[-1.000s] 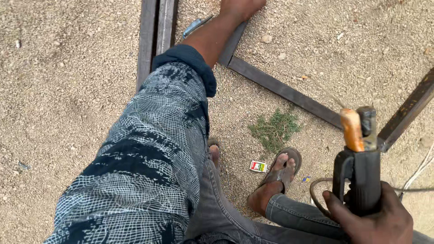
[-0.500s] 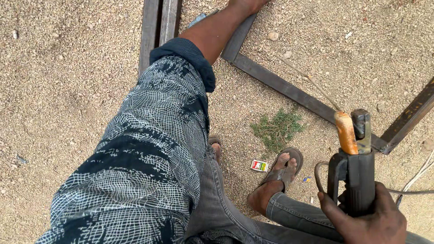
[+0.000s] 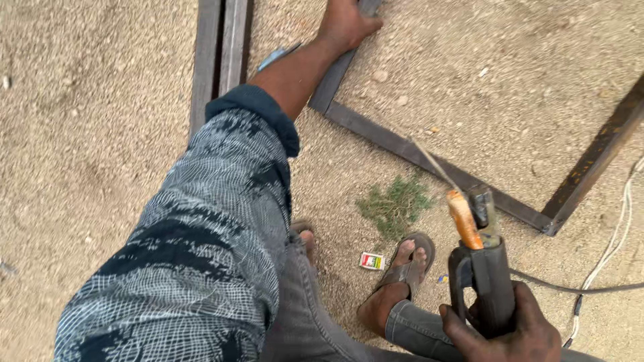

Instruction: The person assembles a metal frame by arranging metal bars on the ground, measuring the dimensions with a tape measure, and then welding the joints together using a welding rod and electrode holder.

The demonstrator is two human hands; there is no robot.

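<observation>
Bare sandy ground strewn with small pebbles fills the whole scene, and the person crouches low over it. Nearest, the right hand has its grip wrapped tight around the dark handle of a welding electrode holder, whose orange-tipped clamp pinches a thin welding rod that slants up and away toward the frame. A dark cable trails from the holder across the sand, beside a pale cord. Just left of it, a foot in a sandal rests on the ground, with a small matchbox just beside it and a tuft of green weed beyond. Farther off lies a rusty metal frame of flat bars. At the far end, the left hand, reaching out of a patterned sleeve, presses flat on one bar, fingers spread over it.
</observation>
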